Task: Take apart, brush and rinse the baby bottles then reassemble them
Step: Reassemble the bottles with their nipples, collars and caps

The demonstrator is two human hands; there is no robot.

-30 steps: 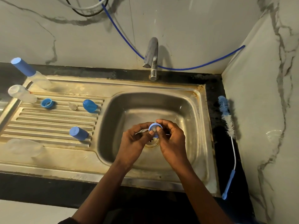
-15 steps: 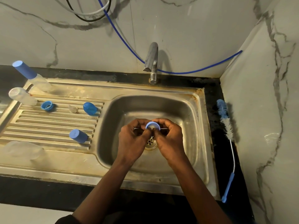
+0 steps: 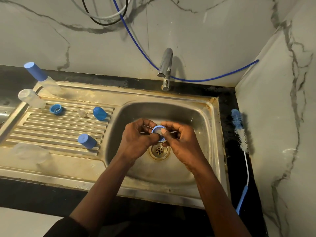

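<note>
**Ring may slip and drop onto the drain**

Both hands hold a blue ring (image 3: 154,130) over the sink (image 3: 212,127), just above the drain (image 3: 159,151). The left hand (image 3: 136,136) is curled and pinches the ring's left edge. The right hand (image 3: 182,141) is curled too, with its thumb pressed on the pale middle, probably a teat, can't confirm.

Likely risks:
- The part is small and the fingers may be wet, so a hard thumb push could pop the ring or its insert loose. It would land on the stained drain and need another rinse.
- Forcing could seat the insert crooked.

A spare ring (image 3: 55,109), a loose teat (image 3: 82,113) and two caps (image 3: 86,141) sit on the draining board, well apart. The brush (image 3: 239,134) lies on the desk (image 3: 229,106) to the right.
</note>
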